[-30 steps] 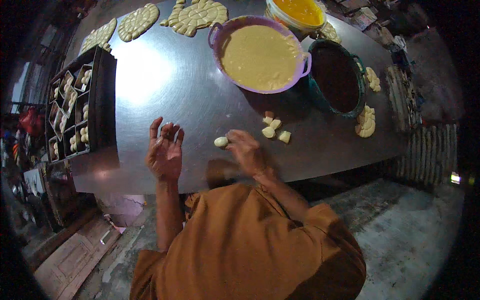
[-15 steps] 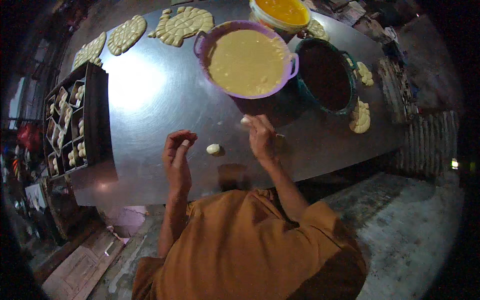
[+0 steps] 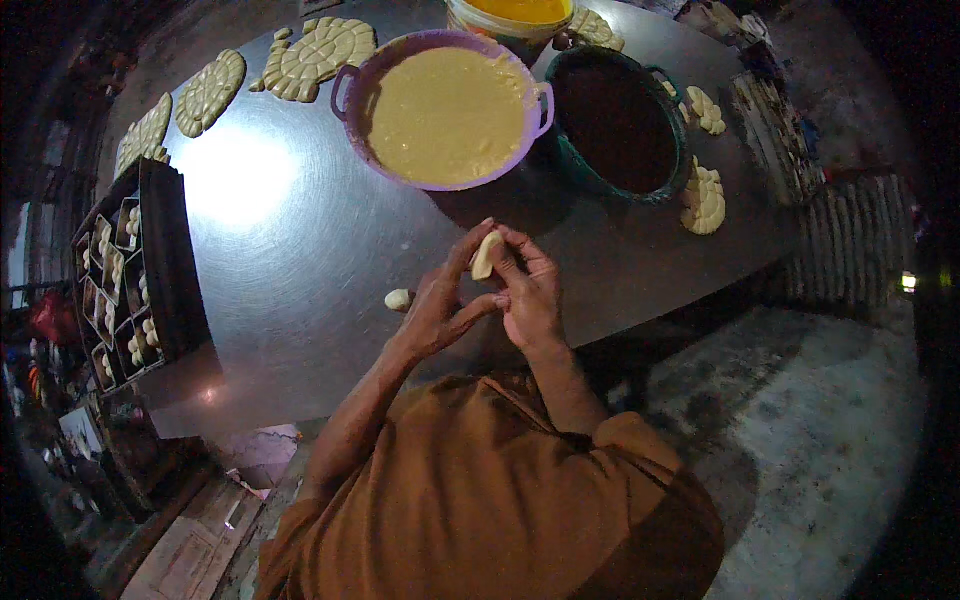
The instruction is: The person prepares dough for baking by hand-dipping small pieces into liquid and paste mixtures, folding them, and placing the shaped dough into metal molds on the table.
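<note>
- Dough piece (image 3: 486,256), pale and elongated, sits between the fingertips of both hands, above the metal table (image 3: 290,320).
- Right hand (image 3: 528,285) pinches it with thumb and fingers, probably for a fine hold on something small and soft.
- Left hand (image 3: 445,300) has its fingers against the piece's left side, thumb stretched toward the right hand; whether it grips or merely steadies cannot be told.
- One dough ball (image 3: 398,300) rests just beside the left hand, perhaps for easy reach.
- Purple basin (image 3: 455,186) and green basin (image 3: 640,196) stand beyond the hands, seemingly within arm's reach.
- Segmented dough slabs (image 3: 320,58) lie along the far edge, likely leaving working room.
</note>
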`<control>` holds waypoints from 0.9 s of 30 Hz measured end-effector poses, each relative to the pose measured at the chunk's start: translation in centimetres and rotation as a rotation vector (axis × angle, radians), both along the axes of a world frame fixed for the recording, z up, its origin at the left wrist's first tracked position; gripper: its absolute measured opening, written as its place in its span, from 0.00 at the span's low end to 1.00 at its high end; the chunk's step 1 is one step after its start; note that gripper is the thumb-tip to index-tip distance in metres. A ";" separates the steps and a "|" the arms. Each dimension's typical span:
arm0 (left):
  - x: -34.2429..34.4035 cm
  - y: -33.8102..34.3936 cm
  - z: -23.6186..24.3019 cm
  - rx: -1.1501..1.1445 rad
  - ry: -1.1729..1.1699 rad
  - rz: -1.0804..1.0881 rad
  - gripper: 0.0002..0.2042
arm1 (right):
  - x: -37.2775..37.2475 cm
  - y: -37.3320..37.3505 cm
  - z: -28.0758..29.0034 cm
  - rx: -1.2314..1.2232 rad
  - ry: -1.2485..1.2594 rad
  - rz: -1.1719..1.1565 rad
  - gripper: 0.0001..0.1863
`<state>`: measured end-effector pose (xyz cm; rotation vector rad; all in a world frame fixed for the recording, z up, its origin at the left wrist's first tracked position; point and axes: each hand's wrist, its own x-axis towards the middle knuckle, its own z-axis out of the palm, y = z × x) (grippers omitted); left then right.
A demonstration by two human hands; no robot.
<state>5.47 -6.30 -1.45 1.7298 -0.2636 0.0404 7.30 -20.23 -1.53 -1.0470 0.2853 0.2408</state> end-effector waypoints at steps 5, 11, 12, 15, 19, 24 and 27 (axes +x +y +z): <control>1.3 -0.5 -4.2 -0.087 0.303 -0.020 0.36 | 2.5 -1.5 0.5 0.002 -0.151 -0.120 0.15; 2.5 1.4 -6.9 0.225 0.284 0.259 0.21 | 4.3 -5.5 3.6 -0.020 -0.353 -0.391 0.17; 2.8 1.5 -7.1 0.203 0.292 0.307 0.21 | 4.0 -5.7 4.2 -0.020 -0.342 -0.391 0.17; 3.6 0.9 -7.3 0.144 0.290 0.435 0.21 | 3.1 -6.0 3.4 0.001 -0.282 -0.298 0.19; 3.1 0.4 -4.5 0.275 0.180 0.378 0.19 | 0.8 -4.0 1.3 -0.017 -0.096 -0.113 0.22; 0.6 -1.7 1.9 0.219 -0.242 0.223 0.15 | -3.5 0.0 -2.1 0.129 -0.007 -0.059 0.17; -0.2 -1.7 0.8 0.361 -0.382 0.104 0.09 | -5.2 1.0 -2.2 0.301 0.168 0.092 0.23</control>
